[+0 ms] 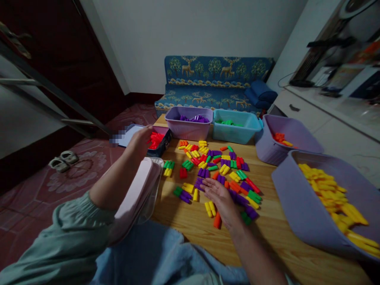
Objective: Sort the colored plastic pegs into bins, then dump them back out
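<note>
My right hand [221,196] is over the scattered plastic pieces, its fingers stretched out and nothing visible in them. Its fingertips are nearest to some purple pieces [199,183]; whether they touch is unclear. Beside it lie a yellow pair [210,209] and an orange piece [217,220]. At the left, my left hand [141,138] reaches to the dark box [162,147] holding red pieces [156,139]. Its fingers look extended, though seen from the side and partly hidden. The finger-shaped pieces lie singly or joined in small groups, in yellow, green, purple, red and orange.
At the back stand a purple bin [189,129] with purple pieces and a blue bin [234,134] with green ones. To the right are a bin [268,144] with orange pieces and a large bin [292,202] with yellow ones. A pink lid [135,194] lies near my left forearm.
</note>
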A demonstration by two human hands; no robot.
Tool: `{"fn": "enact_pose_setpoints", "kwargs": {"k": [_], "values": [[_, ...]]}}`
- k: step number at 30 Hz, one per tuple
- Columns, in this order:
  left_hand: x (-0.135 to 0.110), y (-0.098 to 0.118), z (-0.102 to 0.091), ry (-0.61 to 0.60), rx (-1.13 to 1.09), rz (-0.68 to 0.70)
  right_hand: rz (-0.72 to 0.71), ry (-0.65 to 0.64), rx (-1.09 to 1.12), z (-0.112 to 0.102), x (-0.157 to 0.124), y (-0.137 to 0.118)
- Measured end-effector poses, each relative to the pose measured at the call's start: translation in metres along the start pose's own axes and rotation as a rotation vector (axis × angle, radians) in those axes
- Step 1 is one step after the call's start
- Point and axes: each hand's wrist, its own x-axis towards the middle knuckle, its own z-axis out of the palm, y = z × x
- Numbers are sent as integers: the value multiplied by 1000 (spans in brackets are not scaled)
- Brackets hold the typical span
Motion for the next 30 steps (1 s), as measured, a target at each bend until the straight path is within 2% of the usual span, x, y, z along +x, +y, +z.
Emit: {"fn": "enact_pose_setpoints", "kwargs": {"k": [1, 2, 4, 6, 7, 8, 11, 16, 20, 23, 27, 30], "values": [[-17, -4, 4, -47, 11, 19, -19, 0, -33, 0, 0, 1], [-36, -9, 8, -144, 84, 54, -31, 0, -74, 0, 0, 2], [-77, -24, 15, -372, 341, 120, -42, -7, -182, 0, 1, 3], [-115, -41, 21, -525, 627, 234, -96, -12, -325, -1, 3, 1], [-132, -49, 23, -559, 761, 293, -154, -10, -410, -1, 5, -1], [-145, -57, 25, -551, 874, 335, -227, -5, -503, -2, 6, -3], [-169, -74, 30, -568, 1048, 333, -426, -1, -810, 0, 11, -10], [-177, -81, 31, -528, 1109, 285, -520, -60, -1247, 12, 12, -11], [-178, -81, 31, -498, 1030, 252, -511, 3, -1449, 20, 7, -8], [-176, -83, 33, -445, 785, 151, -528, 38, -1485, 19, 5, -10], [-170, -86, 42, -328, 341, -81, -587, 84, -1374, 13, 8, -15], [-169, -87, 51, -264, 63, -297, -601, 135, -1104, 8, 11, -16]]}}
